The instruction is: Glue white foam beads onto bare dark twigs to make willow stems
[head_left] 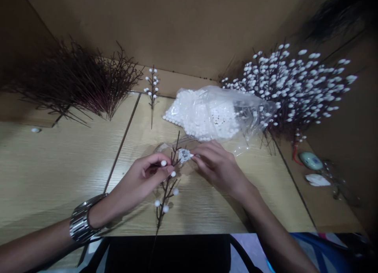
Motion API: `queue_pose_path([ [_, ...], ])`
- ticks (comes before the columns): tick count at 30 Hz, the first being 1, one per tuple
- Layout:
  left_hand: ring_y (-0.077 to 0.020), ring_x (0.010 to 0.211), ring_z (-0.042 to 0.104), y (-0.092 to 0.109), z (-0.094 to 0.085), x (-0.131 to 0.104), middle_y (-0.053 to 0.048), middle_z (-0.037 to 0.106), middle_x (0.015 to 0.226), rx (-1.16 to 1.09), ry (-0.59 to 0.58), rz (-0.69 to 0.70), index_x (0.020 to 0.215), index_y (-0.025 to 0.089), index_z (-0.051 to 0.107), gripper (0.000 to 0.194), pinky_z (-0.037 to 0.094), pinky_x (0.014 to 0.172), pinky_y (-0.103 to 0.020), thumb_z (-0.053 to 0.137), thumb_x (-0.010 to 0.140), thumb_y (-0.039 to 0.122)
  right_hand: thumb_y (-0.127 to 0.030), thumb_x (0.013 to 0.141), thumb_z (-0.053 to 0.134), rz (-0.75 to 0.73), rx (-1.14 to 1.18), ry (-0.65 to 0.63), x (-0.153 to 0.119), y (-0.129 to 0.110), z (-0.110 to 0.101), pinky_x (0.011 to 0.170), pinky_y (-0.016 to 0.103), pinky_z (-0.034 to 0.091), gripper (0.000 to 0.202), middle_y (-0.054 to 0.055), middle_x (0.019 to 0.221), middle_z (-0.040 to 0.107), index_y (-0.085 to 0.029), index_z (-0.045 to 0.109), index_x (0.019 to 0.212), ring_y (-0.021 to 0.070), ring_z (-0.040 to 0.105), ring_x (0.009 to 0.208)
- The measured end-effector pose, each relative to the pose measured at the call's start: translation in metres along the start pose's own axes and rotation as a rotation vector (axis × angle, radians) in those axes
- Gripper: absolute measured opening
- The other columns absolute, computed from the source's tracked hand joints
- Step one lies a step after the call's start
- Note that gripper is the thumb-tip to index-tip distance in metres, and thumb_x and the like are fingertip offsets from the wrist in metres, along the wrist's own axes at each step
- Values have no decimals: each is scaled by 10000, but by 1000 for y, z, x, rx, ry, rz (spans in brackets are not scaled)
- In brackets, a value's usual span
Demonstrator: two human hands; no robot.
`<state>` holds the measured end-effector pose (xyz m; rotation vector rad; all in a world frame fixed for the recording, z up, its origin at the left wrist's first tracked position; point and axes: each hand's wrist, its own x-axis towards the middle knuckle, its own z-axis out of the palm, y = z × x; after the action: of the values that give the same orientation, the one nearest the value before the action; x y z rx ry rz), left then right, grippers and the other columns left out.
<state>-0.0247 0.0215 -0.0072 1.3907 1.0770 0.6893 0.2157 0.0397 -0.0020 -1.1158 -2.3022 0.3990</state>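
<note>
My left hand (150,172) pinches a dark brown artificial twig (164,196) between thumb and fingers. Several white balls sit on its lower side branches, while the upper tips are bare. My right hand (217,162) is closed, its fingertips pinched around a small white ball (191,155), only partly visible. Right at those fingertips, beside the twig, lies a small crumpled patch smeared with white (184,155); what it is made of I cannot tell. Behind my hands rests a clear plastic bag (206,111) full of loose white balls.
A heap of bare brown twigs (85,84) lies at the back left. One berry twig (152,88) stands apart near the middle. At the back right is a large bunch of white-tipped twigs (292,84). A pale green rounded object (311,160) lies on the right.
</note>
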Motion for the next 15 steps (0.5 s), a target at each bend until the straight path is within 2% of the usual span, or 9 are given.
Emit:
queue_pose_path([
  [6,-115,769,542,-4,0,0,25,577,828,-14,-17,12,913,219,652,192,429,668,-228,596,975,392,-101,955,554,10,-50,-22,-4,11,1,875,404,522,207,67,1028,692,-201,670,1094,223,604,968],
  [15,-118,793,555,-3,0,-1,25,590,841,1,-6,17,908,219,653,170,439,700,-235,596,976,364,-47,929,539,-53,-109,-69,1,5,8,836,408,554,230,106,1020,692,-157,713,1032,238,595,950],
])
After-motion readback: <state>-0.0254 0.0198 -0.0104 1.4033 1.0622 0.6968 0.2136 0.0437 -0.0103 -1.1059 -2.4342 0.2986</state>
